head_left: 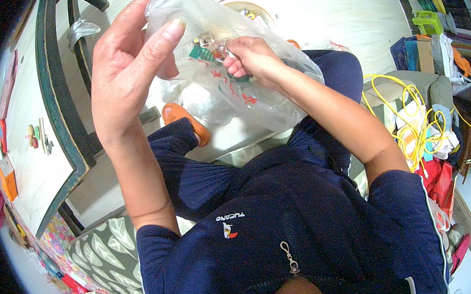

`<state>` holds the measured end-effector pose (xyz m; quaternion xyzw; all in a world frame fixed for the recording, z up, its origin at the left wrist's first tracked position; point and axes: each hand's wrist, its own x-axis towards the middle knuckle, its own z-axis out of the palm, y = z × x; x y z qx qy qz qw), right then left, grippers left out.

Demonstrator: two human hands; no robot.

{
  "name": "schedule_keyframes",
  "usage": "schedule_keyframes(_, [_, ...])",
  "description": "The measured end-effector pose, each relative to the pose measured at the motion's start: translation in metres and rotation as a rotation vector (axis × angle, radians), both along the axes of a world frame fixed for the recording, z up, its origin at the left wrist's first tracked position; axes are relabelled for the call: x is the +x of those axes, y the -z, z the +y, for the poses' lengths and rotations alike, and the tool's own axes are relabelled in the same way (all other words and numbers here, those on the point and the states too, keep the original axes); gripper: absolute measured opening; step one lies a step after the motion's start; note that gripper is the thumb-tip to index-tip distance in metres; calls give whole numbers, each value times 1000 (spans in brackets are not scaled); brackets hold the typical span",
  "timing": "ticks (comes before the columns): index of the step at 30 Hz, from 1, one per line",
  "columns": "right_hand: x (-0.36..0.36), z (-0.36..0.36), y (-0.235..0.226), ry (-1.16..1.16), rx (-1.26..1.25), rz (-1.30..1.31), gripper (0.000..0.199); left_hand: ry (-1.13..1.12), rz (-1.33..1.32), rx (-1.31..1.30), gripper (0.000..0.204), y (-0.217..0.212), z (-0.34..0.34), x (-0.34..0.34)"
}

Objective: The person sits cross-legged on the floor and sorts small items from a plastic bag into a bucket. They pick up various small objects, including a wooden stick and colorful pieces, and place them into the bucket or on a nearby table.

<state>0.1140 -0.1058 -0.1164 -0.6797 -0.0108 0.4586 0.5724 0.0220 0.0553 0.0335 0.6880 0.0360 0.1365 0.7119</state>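
A clear plastic bag [281, 93] with red print hangs between my knees. My left hand [137, 57] is raised at the upper left, its thumb and fingers closed on the bunched upper part of the bag. My right hand [252, 59] is at the middle of the bag, its fingers curled in a pinch. What sits in that pinch is too small to name. Just left of its fingertips are a green piece [201, 53] and a jumble of small coloured bits. Whether the right hand is inside the bag or in front of it, I cannot tell.
A round tub [249, 9] with small colourful items stands on the floor behind the bag. On the left is a dark-edged table [33, 185] with small things on it. Yellow cord [411, 123] lies coiled over the sofa arm at right. An orange shoe [187, 123] is on my foot.
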Motion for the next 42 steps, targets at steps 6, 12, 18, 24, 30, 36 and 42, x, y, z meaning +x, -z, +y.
schedule_keyframes(6, [12, 26, 21, 27, -164, -62, 30, -9, 40, 47, 47, 5, 8, 0])
schedule_keyframes(12, [31, 64, 91, -155, -258, -290, 24, -95, 3, 202, 48, 14, 12, -3])
schedule_keyframes(18, [24, 84, 96, -548, -437, -999, 27, -79, 9, 159, 49, 18, 17, -3])
schedule_keyframes(24, [39, 79, 67, -743, -610, -1032, 26, -91, -27, 157, 49, 19, 17, 1])
schedule_keyframes(30, [48, 50, 49, -685, -522, -901, 27, -63, 31, 124, 49, 23, 15, 1])
schedule_keyframes(36, [39, 21, 43, -788, -445, -724, 27, -2, 18, 23, 50, 10, 6, 6])
schedule_keyframes(42, [17, -6, 14, -536, -349, -480, 23, 16, 24, -20, 47, 10, 4, 5])
